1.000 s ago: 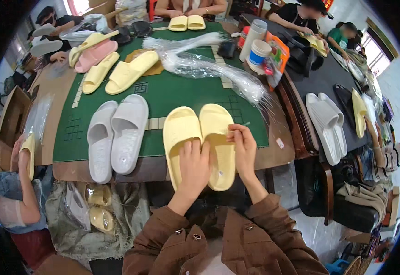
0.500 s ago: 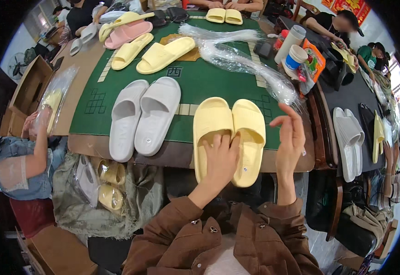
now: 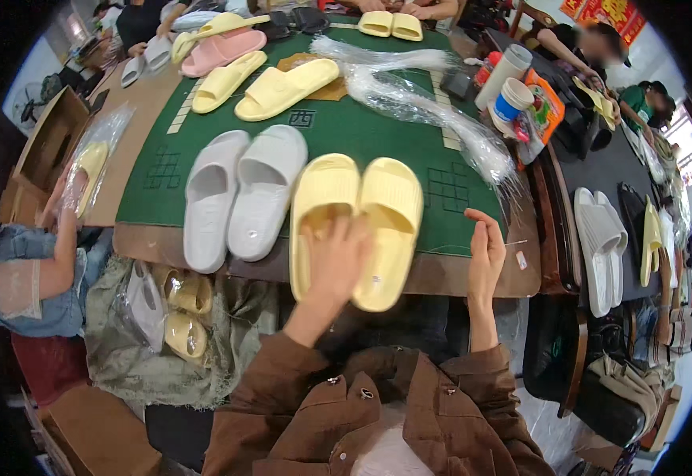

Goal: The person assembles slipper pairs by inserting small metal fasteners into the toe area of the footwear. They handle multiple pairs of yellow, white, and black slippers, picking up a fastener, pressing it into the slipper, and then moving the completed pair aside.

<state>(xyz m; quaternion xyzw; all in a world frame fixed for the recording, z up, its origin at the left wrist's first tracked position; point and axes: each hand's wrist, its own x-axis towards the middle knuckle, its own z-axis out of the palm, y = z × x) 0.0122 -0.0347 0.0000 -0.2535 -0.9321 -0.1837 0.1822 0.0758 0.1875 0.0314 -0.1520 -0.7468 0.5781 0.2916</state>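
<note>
Worktop (image 3: 338, 127) with green mat fills the middle of the view, wood border round it. Long clear plastic bags (image 3: 433, 111) lie across its far right part, a white cup (image 3: 509, 99) beside them. Grey slide pair (image 3: 239, 194) sits side by side near the front edge, just left of the yellow slide pair (image 3: 362, 214), which lies soles down, toes pointing away, heels overhanging the front edge. More loose yellow slides (image 3: 278, 83) and a pink one (image 3: 219, 51) lie further back. A sack of bagged slides (image 3: 179, 317) sits below the front edge on the left.

Left hand (image 3: 336, 258) lies flat, fingers spread, on the heel ends of the yellow pair, pressing on both, not wrapped round either. Right hand (image 3: 485, 254) is raised just right of the pair, apart from it, fingers curled with tips pinched together; a thin pale thread or tag seems to run from them, too small to be sure.

Step in hand, as I judge it: pairing and squaring up the yellow slides. Next move likely calls for a grip round both slides at once, keeping them aligned, with the right hand freed from whatever it pinches.

A co-worker's arm (image 3: 64, 238) at the left holds a bagged yellow slide (image 3: 88, 163).
</note>
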